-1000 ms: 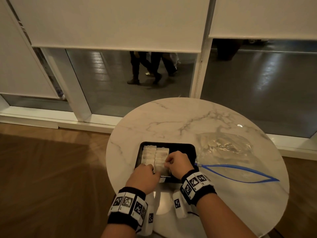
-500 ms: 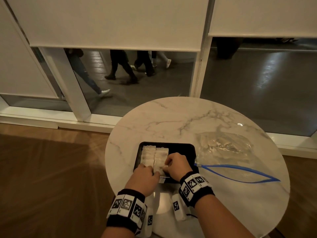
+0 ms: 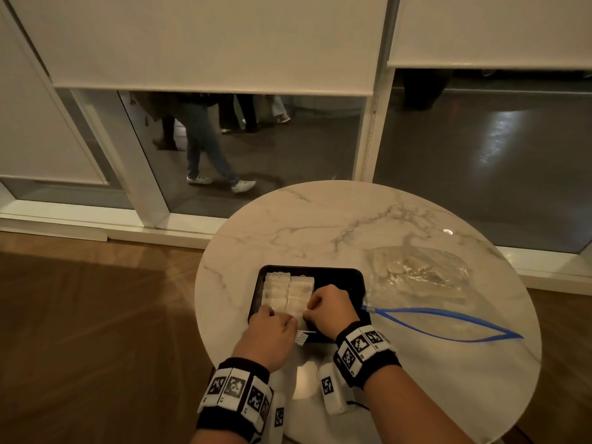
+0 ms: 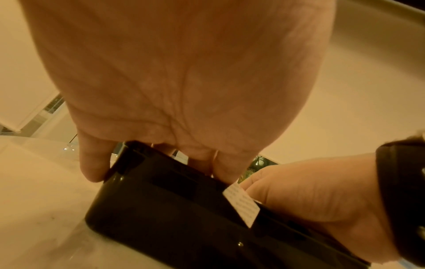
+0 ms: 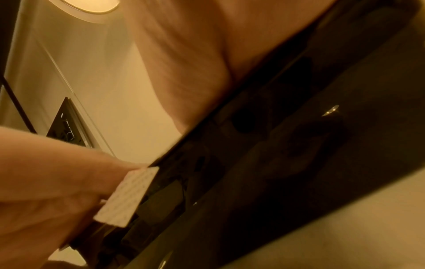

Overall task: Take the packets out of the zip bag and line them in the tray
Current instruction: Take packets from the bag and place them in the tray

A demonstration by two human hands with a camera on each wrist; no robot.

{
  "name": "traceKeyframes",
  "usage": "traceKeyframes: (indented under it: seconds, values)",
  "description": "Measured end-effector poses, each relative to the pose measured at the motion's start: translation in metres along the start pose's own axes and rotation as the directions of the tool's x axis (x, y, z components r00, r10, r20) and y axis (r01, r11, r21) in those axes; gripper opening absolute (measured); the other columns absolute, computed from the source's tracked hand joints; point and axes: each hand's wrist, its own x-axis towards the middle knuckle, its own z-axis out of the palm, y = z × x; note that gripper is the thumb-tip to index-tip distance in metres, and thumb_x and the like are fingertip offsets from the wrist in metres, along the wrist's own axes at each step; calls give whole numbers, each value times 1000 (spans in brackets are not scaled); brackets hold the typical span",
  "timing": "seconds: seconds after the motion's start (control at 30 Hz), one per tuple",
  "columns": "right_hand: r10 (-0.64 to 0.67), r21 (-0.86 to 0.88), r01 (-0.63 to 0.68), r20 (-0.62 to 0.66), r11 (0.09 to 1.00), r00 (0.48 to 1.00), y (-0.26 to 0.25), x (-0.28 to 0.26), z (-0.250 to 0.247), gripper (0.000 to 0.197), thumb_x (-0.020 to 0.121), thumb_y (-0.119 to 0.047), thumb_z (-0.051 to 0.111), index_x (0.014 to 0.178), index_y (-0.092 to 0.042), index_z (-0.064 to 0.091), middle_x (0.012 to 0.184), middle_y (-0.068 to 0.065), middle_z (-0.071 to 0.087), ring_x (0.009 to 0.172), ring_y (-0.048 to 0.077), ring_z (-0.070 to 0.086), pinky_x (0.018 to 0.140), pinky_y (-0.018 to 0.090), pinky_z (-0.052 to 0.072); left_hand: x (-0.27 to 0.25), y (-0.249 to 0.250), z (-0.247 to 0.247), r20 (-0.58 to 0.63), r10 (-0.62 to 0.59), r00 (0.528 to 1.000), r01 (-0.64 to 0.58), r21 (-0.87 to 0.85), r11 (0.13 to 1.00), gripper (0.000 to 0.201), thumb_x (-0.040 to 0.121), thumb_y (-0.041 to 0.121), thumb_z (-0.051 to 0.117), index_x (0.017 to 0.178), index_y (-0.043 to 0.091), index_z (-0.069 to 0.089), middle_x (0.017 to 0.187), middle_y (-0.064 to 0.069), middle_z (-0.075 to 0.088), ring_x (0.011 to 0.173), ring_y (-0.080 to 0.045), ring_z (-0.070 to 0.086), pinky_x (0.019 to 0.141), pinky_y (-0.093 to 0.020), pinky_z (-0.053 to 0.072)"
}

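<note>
A black tray point(image 3: 339, 274) lies on the round marble table point(image 3: 320, 225). Two columns of pale packets point(image 3: 288, 291) fill its left part. My left hand point(image 3: 282, 317) and right hand point(image 3: 312, 307) sit knuckles up at the near end of the columns. Their curled fingers meet on the nearest packet point(image 3: 298, 312) of the right column. A small white tag point(image 3: 301, 339) hangs over the tray's near rim; the tag point(image 4: 241, 205) also shows between both hands. The clear zip bag point(image 3: 423, 277) lies right of the tray, its blue zipper point(image 3: 448, 315) gaping, with more packets inside.
The tray's right half shows bare black bottom. Glass panes under white blinds point(image 3: 224, 43) stand beyond the table, and people point(image 3: 205, 149) walk past outside. Wooden floor point(image 3: 96, 315) lies to the left. The table's near edge is just below my wrists.
Both hands stay at the near end of the packets, the fingers shifting only slightly. People behind the glass have walked to the left.
</note>
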Motion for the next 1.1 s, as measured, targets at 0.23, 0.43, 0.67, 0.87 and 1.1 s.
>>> traceKeyframes:
  seconds: [0.23,0.43,0.67,0.87,1.1]
  values:
    - [-21,18,21,-19,1000,1000,-1,-1,-5,3,87,-19,72,85,-21,71,85,-4,69,81,9,66,81,27,59,2,-3,5,46,84,995,-93,255,963,33,106,23,33,130,12,52,132,-7,61,123,-32,44,103,-43,41]
    - [-85,83,87,-30,993,996,-4,-17,-26,11,92,-18,63,99,-24,69,87,-6,69,79,4,64,69,15,51,4,-5,7,30,83,996,-88,258,962,33,105,21,35,130,10,54,131,-8,61,122,-32,46,101,-42,42]
    - [-279,25,282,244,959,929,-8,-52,-37,31,76,-29,80,102,-38,67,99,-14,60,89,3,59,76,19,52,3,-4,6,-17,-50,999,49,-42,998,38,106,25,36,132,12,60,136,-9,57,123,-31,48,101,-42,44]
    - [-320,4,327,225,945,920,-6,-53,-25,16,83,-25,74,98,-30,75,89,-15,61,85,2,60,80,22,53,3,-5,3,-32,-132,991,122,-217,968,32,104,33,41,122,21,65,132,-6,54,121,-26,50,99,-39,46]
    - [-248,75,237,203,969,947,-4,-51,-30,8,88,-31,70,92,-27,74,82,-11,68,75,1,63,70,19,53,1,2,-2,-24,-97,995,93,-117,989,37,107,20,36,141,10,46,144,-10,50,133,-29,40,111,-42,40]
